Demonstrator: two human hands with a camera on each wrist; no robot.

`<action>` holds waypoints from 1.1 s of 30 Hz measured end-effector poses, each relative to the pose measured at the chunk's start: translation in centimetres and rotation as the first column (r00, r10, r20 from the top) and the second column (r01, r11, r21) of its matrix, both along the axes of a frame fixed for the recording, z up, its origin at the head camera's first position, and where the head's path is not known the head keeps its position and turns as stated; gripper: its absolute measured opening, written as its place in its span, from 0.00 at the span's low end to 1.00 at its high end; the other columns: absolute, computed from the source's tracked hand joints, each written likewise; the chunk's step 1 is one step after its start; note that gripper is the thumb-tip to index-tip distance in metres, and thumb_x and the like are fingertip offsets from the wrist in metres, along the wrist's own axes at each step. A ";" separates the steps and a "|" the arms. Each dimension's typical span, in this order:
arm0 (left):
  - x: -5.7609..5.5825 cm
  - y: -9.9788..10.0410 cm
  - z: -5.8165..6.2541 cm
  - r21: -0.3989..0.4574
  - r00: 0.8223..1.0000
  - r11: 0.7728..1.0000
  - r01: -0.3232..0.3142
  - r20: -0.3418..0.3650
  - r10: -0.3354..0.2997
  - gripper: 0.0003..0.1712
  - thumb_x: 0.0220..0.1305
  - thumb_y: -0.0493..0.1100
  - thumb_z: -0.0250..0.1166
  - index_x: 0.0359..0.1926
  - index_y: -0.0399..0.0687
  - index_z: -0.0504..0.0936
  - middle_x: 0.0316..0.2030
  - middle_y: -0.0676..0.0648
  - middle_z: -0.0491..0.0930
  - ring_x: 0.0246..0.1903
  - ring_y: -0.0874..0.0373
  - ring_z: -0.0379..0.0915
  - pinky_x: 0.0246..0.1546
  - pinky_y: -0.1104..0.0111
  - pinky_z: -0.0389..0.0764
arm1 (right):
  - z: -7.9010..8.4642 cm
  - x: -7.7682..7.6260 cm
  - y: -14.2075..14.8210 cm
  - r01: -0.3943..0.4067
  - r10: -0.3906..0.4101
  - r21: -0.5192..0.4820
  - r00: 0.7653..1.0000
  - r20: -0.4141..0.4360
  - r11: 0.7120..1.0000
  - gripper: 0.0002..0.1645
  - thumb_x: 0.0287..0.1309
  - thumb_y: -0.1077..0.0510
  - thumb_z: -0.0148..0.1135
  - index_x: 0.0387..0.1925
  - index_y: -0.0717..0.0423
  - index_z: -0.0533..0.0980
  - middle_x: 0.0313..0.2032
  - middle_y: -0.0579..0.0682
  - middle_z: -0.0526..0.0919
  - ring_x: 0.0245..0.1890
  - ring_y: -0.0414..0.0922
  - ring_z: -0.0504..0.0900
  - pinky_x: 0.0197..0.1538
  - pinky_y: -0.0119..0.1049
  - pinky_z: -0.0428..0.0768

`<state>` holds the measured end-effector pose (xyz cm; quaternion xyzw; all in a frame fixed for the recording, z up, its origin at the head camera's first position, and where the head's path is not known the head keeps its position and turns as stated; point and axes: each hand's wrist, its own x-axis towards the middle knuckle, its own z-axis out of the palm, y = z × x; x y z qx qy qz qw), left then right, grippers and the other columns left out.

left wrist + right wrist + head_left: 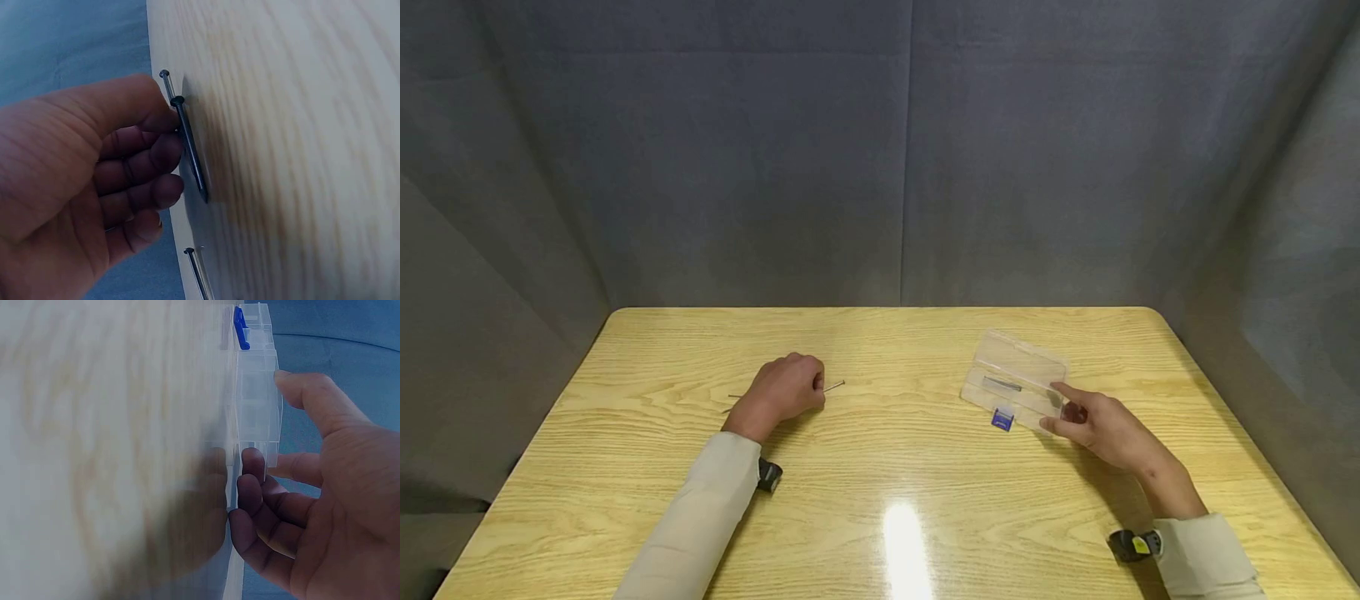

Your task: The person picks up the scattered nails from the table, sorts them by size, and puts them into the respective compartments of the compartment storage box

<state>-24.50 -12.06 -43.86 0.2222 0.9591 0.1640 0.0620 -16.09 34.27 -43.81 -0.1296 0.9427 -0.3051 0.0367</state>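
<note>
Head view shows the right hand holding a clear box by its right end on the table, with nails inside. The left hand curls by another nail; I cannot tell if it pinches it.

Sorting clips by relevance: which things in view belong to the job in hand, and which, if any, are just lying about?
Job in hand:
- nails, at the left grip
- box, right grip on one end
- metal pieces inside it

Surroundings:
- table
- curtain
- wrist cameras
</note>
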 end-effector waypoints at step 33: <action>-0.4 0.4 0.3 0.096 0.999 0.994 0.053 -0.002 -0.053 0.09 0.55 0.34 0.65 0.28 0.52 0.74 0.25 0.54 0.72 0.24 0.59 0.63 0.28 0.62 0.64 | 0.0 0.1 0.0 0.007 -0.007 0.000 1.000 0.021 1.000 0.45 0.68 0.48 0.69 0.72 0.74 0.62 0.32 0.46 0.76 0.30 0.42 0.71 0.33 0.35 0.71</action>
